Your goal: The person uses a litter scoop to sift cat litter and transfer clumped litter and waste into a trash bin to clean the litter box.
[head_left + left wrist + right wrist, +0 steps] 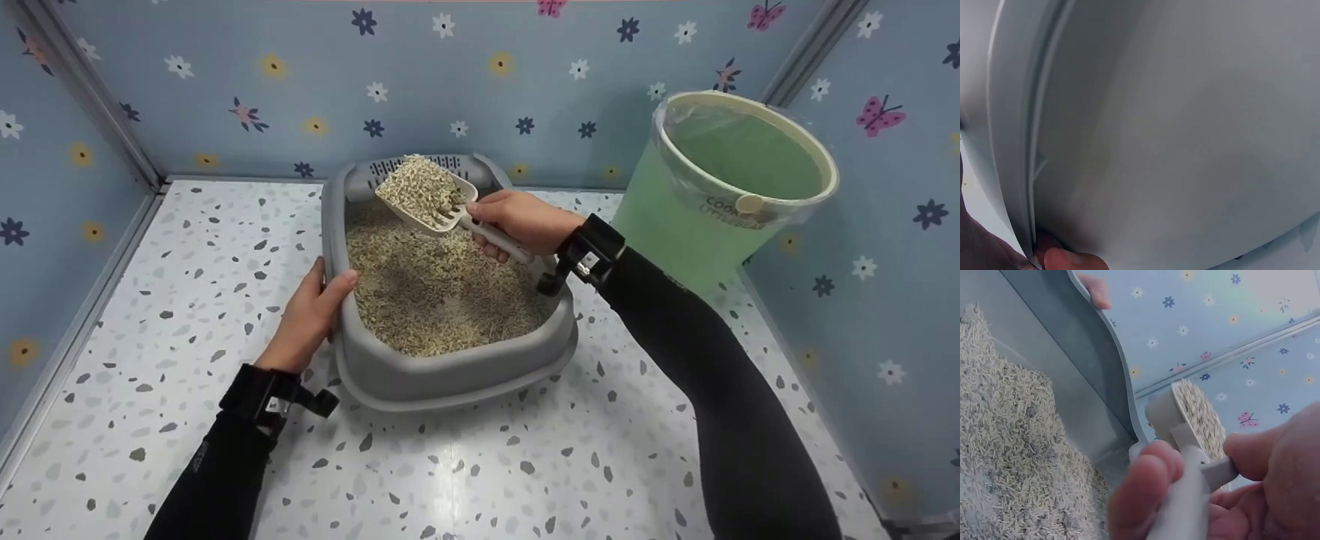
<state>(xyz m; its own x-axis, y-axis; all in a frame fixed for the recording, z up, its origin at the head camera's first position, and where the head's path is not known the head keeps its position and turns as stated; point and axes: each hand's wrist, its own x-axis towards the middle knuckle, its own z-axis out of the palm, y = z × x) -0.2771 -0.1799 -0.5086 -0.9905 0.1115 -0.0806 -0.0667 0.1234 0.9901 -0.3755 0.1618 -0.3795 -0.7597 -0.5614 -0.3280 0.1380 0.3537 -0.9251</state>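
Observation:
A grey litter box [450,382] stands on the floor, pellet litter [442,300] spread across its bottom. My right hand [525,221] grips the handle of a pale litter scoop [431,225], held above the box's far half. Heaped in the scoop is a load of pellets [1202,410]; in the right wrist view, my thumb presses a grey part on the handle. On the box's left side my left hand [311,311] holds the rim, thumb over the edge. The left wrist view shows its fingertips [1075,260] under the rim [1013,124], against the outer wall.
A green bin [675,217] with a cream rim and clear plastic liner stands to the right of the box. Blue panels [420,97] with flowers and butterflies enclose the speckled floor [457,465] at the back and both sides.

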